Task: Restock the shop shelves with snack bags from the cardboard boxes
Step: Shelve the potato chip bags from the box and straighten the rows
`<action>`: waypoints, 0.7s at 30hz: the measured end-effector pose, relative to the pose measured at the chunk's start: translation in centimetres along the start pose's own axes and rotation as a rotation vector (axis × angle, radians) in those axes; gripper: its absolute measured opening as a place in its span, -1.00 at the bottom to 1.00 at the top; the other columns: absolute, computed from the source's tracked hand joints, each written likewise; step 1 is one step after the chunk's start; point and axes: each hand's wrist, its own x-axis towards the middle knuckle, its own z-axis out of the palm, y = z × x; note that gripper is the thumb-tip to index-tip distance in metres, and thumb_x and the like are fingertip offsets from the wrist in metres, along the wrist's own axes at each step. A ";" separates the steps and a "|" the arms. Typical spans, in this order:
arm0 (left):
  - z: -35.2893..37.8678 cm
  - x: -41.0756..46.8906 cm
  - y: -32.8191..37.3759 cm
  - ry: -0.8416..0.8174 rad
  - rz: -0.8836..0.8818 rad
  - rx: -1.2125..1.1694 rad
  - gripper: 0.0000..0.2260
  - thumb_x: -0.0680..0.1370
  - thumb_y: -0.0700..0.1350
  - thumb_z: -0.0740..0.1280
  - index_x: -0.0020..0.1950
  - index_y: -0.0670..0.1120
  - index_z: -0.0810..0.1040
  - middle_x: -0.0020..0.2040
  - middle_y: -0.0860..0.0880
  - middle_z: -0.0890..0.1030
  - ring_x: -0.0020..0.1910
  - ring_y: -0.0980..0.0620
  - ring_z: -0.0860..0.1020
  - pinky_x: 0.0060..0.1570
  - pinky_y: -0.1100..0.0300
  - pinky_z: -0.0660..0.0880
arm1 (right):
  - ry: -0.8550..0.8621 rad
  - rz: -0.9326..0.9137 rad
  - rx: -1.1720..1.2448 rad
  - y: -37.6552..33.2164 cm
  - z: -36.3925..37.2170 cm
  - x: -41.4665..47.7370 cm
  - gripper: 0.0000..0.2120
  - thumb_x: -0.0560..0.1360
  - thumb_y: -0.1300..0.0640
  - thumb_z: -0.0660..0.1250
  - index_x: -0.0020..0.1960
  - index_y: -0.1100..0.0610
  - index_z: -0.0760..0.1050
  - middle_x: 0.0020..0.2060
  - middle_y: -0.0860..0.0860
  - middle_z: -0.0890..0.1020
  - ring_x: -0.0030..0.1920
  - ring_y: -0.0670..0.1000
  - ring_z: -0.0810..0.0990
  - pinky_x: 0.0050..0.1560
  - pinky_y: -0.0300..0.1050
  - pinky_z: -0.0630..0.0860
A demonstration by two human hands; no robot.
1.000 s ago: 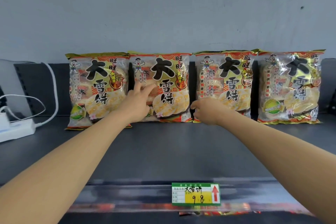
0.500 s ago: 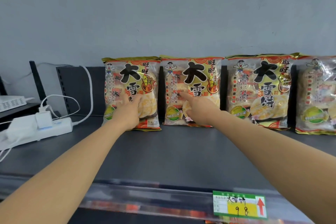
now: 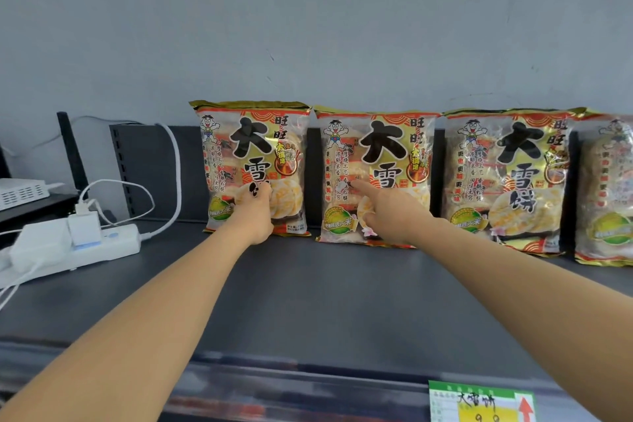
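Several yellow-and-red snack bags stand upright in a row at the back of the dark shelf (image 3: 308, 301), leaning on the back panel. My left hand (image 3: 255, 216) rests on the lower front of the leftmost bag (image 3: 253, 147), fingertips bunched against it. My right hand (image 3: 387, 212) touches the second bag (image 3: 380, 154) with its index finger stretched out and the other fingers curled. A third bag (image 3: 507, 178) stands to the right, and a fourth bag (image 3: 606, 195) is cut off by the frame edge. No cardboard box is in view.
A white power strip (image 3: 102, 245) with a plugged-in charger (image 3: 84, 226) and white cables lies on the shelf's left end. A white device (image 3: 22, 192) sits on the neighbouring shelf at far left. A green-and-yellow price tag (image 3: 479, 402) hangs on the shelf's front rail. A grey wall rises behind.
Both hands have moved one bag to the left along the row, and my view has swung left with them. The left hand's fingers have gone from flat to bunched.
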 end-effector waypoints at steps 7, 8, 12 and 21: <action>-2.2 -0.6 1.1 0.253 0.040 0.052 -0.66 0.53 -0.21 0.28 0.25 -0.14 0.25 0.17 -0.23 0.41 0.01 -0.20 0.47 -0.18 0.03 0.38 | 0.054 -0.009 -0.003 0.5 0.0 -0.2 -0.42 0.56 0.21 0.12 0.54 -0.06 0.07 -0.23 0.01 0.46 -0.25 0.05 0.47 -0.44 -0.17 0.39; -2.4 -0.8 1.3 0.256 0.040 0.061 -0.67 0.53 -0.22 0.28 0.25 -0.13 0.25 0.18 -0.23 0.41 -0.04 -0.18 0.46 -0.19 0.03 0.37 | 0.059 -0.011 0.003 0.5 0.0 -0.3 -0.42 0.56 0.22 0.12 0.53 -0.05 0.09 -0.23 0.01 0.46 -0.24 0.05 0.46 -0.44 -0.17 0.37; -2.8 -2.1 3.0 0.231 0.091 0.054 -0.75 0.55 -0.23 0.24 0.21 -0.15 0.31 0.15 -0.18 0.46 -0.10 -0.11 0.47 -0.21 0.05 0.37 | 0.074 -0.033 0.037 0.7 -0.3 -1.1 -0.45 0.57 0.21 0.13 0.52 -0.05 0.13 -0.19 0.02 0.49 -0.21 0.06 0.47 -0.27 -0.08 0.50; -1.3 -5.7 14.6 0.050 0.384 -0.045 -0.87 0.55 -0.18 0.25 0.07 -0.15 0.52 0.00 -0.09 0.57 -0.03 -0.07 0.53 -0.09 0.06 0.45 | 0.074 0.181 -0.087 7.7 -4.0 -6.5 -0.72 0.54 0.20 0.14 0.18 0.16 0.52 0.13 0.16 0.58 0.11 0.20 0.55 0.04 0.04 0.56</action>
